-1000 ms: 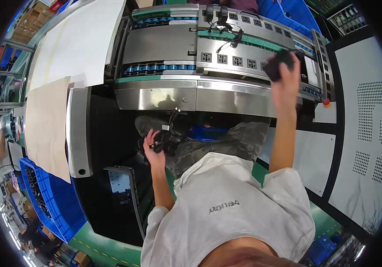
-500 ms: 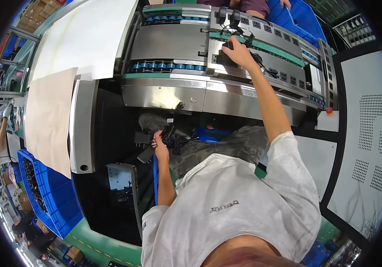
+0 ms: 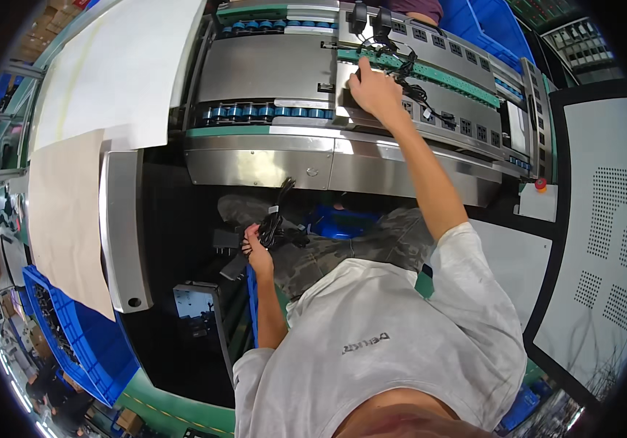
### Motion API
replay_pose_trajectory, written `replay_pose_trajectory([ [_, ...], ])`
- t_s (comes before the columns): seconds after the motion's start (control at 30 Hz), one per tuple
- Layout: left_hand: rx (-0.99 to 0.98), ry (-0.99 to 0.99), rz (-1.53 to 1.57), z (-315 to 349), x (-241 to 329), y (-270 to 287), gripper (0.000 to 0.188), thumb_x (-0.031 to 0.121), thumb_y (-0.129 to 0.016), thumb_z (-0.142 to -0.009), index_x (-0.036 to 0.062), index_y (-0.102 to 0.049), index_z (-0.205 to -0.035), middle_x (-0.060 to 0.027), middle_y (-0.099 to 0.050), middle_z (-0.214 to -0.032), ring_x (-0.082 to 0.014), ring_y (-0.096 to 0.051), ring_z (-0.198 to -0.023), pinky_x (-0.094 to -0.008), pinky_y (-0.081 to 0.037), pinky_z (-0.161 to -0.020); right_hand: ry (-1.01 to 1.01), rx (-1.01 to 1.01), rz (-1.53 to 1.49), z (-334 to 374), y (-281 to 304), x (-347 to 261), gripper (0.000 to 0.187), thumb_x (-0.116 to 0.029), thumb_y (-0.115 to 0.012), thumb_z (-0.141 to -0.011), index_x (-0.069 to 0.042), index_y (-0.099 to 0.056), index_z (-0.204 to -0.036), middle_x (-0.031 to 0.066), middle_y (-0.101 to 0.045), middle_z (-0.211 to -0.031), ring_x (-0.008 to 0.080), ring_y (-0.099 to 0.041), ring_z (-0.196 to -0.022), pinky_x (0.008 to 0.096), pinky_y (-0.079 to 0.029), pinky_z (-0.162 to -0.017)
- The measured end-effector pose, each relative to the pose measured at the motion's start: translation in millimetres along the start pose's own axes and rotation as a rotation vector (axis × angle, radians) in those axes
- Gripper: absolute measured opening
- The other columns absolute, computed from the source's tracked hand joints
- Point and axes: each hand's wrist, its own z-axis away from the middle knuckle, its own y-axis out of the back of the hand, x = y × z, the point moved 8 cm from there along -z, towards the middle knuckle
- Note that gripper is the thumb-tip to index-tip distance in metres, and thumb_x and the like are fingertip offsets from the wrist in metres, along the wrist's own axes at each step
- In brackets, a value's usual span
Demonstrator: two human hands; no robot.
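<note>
My left hand (image 3: 256, 250) is closed round a bunch of black power adapters (image 3: 226, 239) with bundled black cords (image 3: 275, 228), low in front of the steel conveyor line. Adapter bodies stick out to the left of the fingers, and the cord ends point up toward the line's front panel. Over the near row of sockets on the steel fixture plate (image 3: 430, 95), my right hand (image 3: 376, 93) is bent closed on a black adapter, mostly hidden under the palm and fingers. Two more black adapters (image 3: 381, 23) stand plugged in at the far row, their cords (image 3: 405, 66) lying tangled across the green strip.
Blue rollers (image 3: 255, 112) run along the conveyor. A red button (image 3: 540, 184) sits at its right end. To the left are a white-covered bench (image 3: 120, 73), brown paper (image 3: 65, 212) and a blue crate (image 3: 98, 343). Another person stands across the line, beside a blue bin (image 3: 478, 29).
My right hand has turned over the adapter, now covering most of it. In my left hand the cord bundle stands more upright. The whole view has shifted slightly.
</note>
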Motion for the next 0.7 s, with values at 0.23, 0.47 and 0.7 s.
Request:
replay_pose_trajectory([
  [0.23,0.020,-0.136,-0.111,-6,-11,-1,0.036,0.030,-0.028,-0.097,0.0095,-0.057,-0.104,-0.0040,-0.056,-0.106,-0.0176,-0.052,-0.098,-0.0282,-0.039,-0.087,-0.066,0.003,-0.088,3,-8,-6,0.035,-0.031,-0.036,-0.090,-0.006,-0.039,-0.114,0.0224,-0.064,-0.087,0.0434,-0.061,-0.082,0.0532,-0.046,-0.071],
  [0.47,0.029,-0.054,-0.031,-9,2,-7,0.038,0.033,-0.029,-0.098,0.0086,-0.057,-0.105,-0.0052,-0.058,-0.101,-0.0184,-0.054,-0.096,-0.0296,-0.041,-0.086,0.030,-0.080,-0.222,-5,-15,18,0.043,-0.038,-0.043,-0.090,-0.006,-0.039,-0.118,0.0228,-0.064,-0.093,0.0402,-0.061,-0.088,0.0463,-0.047,-0.078],
  [0.7,0.067,-0.032,-0.005,-6,-14,3,0.036,0.034,-0.033,-0.098,0.0088,-0.056,-0.106,-0.0052,-0.058,-0.102,-0.0176,-0.055,-0.095,-0.0282,-0.041,-0.084,0.257,0.104,-0.172,23,57,96,0.032,-0.023,-0.062,-0.082,-0.006,-0.055,-0.108,0.0136,-0.061,-0.104,0.0340,-0.057,-0.098,0.0391,-0.046,-0.083],
])
